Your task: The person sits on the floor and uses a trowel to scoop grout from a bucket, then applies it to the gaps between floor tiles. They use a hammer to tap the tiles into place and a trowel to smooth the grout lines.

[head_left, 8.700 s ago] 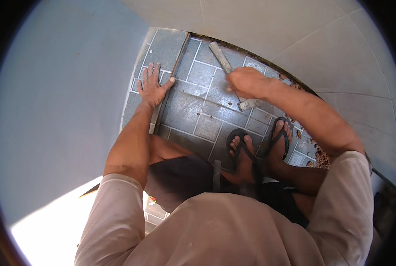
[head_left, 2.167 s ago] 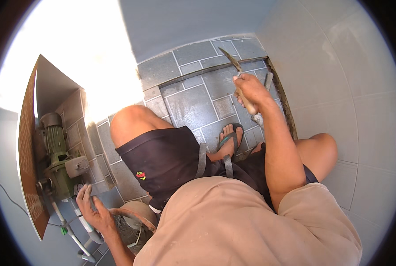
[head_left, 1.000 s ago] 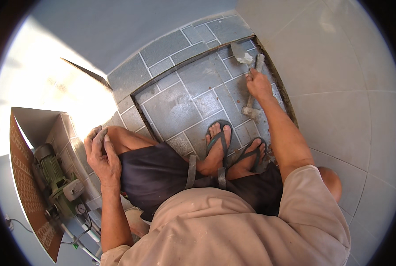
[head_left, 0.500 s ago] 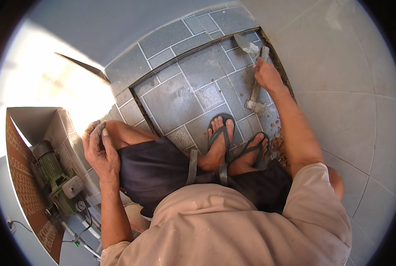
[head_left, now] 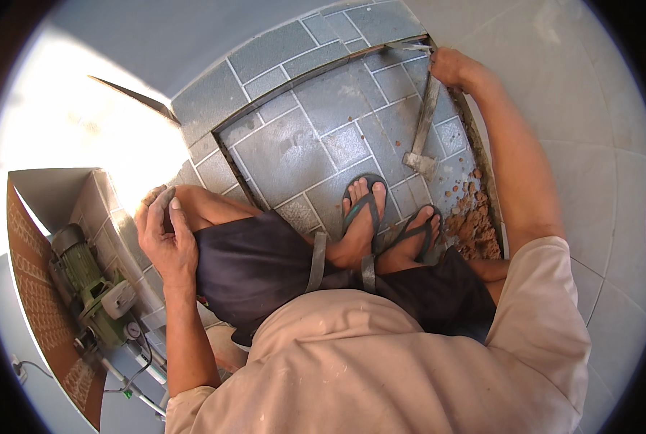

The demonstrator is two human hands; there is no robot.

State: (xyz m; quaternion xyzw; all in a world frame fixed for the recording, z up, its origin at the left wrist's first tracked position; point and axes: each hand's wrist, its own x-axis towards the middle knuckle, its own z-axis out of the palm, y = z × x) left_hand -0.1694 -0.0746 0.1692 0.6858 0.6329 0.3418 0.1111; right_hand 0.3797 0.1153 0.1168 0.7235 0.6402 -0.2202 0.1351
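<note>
Head view: right hand (head_left: 454, 67) was clenched, its grip closed round the hammer (head_left: 422, 129) handle's top, hammer head resting on the sunken grey tiled floor (head_left: 301, 145) beyond the sandalled feet (head_left: 381, 224), left hand (head_left: 165, 235) lay spread on the knee, holding nothing, far from the hammer

Outdoor tiled service area of a house, looks like. Grey tiled floor (head_left: 301, 145) with a recessed framed panel, white tiled wall (head_left: 590, 108), brick rubble (head_left: 475, 224) at the edge. Green water pump (head_left: 84, 282) with gauge and pipes sits in a tiled niche.
</note>
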